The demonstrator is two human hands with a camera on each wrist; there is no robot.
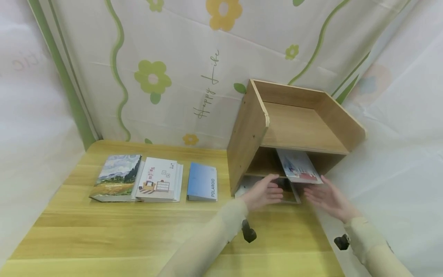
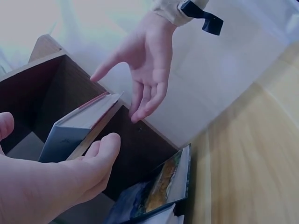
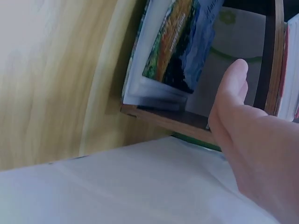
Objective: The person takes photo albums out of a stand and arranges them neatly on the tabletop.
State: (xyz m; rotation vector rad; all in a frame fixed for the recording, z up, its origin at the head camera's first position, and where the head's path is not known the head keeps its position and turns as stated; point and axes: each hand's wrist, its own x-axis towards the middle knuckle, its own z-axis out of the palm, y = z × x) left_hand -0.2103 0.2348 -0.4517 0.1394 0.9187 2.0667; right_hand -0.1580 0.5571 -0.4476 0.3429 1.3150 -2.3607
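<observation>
On the middle level of a wooden desktop shelf (image 1: 246, 134) lies a book (image 1: 299, 166) with a pale illustrated cover, its near end jutting past the shelf edge. My left hand (image 1: 264, 193) is left of that book, fingers extended and holding nothing. To the book's right, my right hand (image 1: 328, 200) is also empty, palm turned inward and thumb near the corner. The left wrist view shows the book's page block and blue-grey spine (image 2: 72, 140) between both hands. Below, a book with a painted landscape cover (image 3: 180, 51) lies in the lower compartment with another white-edged book.
Along the back left of the wooden table (image 1: 114, 234) lie a landscape-covered book (image 1: 117, 175), a white illustrated book (image 1: 158, 179) and a blue POLAROID book (image 1: 202, 182). Patterned curtain (image 1: 180, 46) hangs behind, and white fabric (image 1: 398, 173) borders the right side.
</observation>
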